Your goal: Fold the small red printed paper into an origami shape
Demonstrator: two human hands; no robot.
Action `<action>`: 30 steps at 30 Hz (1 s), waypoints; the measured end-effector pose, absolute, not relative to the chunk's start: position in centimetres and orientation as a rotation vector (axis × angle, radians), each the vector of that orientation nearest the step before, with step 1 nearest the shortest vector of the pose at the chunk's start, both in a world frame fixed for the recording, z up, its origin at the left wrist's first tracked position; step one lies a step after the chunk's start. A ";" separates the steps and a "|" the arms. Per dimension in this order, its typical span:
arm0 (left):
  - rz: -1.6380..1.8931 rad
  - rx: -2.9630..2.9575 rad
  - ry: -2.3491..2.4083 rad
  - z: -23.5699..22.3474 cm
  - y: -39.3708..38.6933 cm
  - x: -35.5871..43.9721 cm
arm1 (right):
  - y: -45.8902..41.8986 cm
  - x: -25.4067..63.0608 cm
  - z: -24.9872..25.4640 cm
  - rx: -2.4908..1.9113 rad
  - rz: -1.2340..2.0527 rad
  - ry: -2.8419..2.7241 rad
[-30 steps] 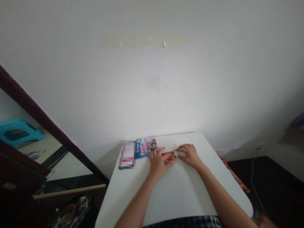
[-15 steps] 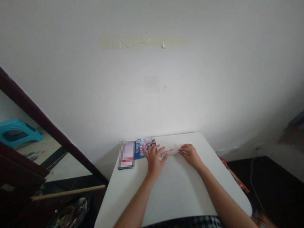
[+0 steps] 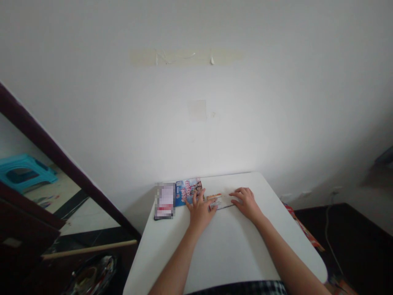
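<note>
A thin whitish printed paper (image 3: 224, 200), with an orange strip along its far side, lies between my hands on the white table (image 3: 227, 241). My left hand (image 3: 200, 211) is open, fingers spread. Its thumb rests at the paper's left end, while its other fingers reach over the near right corner of a blue leaflet (image 3: 181, 196) with pink lettering. At the paper's right end, my right hand (image 3: 245, 201) is open too, its thumb and fingers apart and the tips touching the sheet. The parts of the paper under my fingertips are hidden.
Left of the leaflet lies a phone (image 3: 165, 200) with a blurred-out screen. A wall (image 3: 196, 147) rises behind the table. On the left are a dark-framed mirror (image 3: 61, 147) showing a blue stool, and a dark bin (image 3: 92, 276). A cable (image 3: 327, 229) hangs at right.
The paper, earlier a narrow strip, now spreads flatter and wider towards me. My right fingers have gone from a pinch to apart, and my left thumb has shifted slightly nearer me.
</note>
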State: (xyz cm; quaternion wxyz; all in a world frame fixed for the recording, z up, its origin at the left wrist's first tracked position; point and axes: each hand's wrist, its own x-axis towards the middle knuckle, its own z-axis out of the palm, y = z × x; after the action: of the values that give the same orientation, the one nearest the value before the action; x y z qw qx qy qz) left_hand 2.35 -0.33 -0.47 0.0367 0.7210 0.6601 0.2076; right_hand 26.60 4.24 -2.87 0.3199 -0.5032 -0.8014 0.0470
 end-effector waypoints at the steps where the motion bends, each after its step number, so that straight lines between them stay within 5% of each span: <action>1: 0.642 2.217 2.026 -0.5 -0.4 2.4 | 4.1 26.6 -2.7 -1.309 0.115 -2.106; 19: 0.640 2.365 1.628 -0.2 -0.4 2.4 | 2.7 24.8 -2.6 -1.495 -0.100 -2.245; 30: 0.706 2.402 1.664 0.4 -0.9 2.4 | 3.5 25.4 -3.0 -1.376 0.048 -2.177</action>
State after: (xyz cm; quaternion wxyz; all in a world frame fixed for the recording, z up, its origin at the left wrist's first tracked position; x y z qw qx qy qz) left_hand 2.41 -0.86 0.41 0.0678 0.7972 0.5522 0.2343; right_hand 25.44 3.47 -3.00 0.2793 -0.5129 -0.8116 0.0180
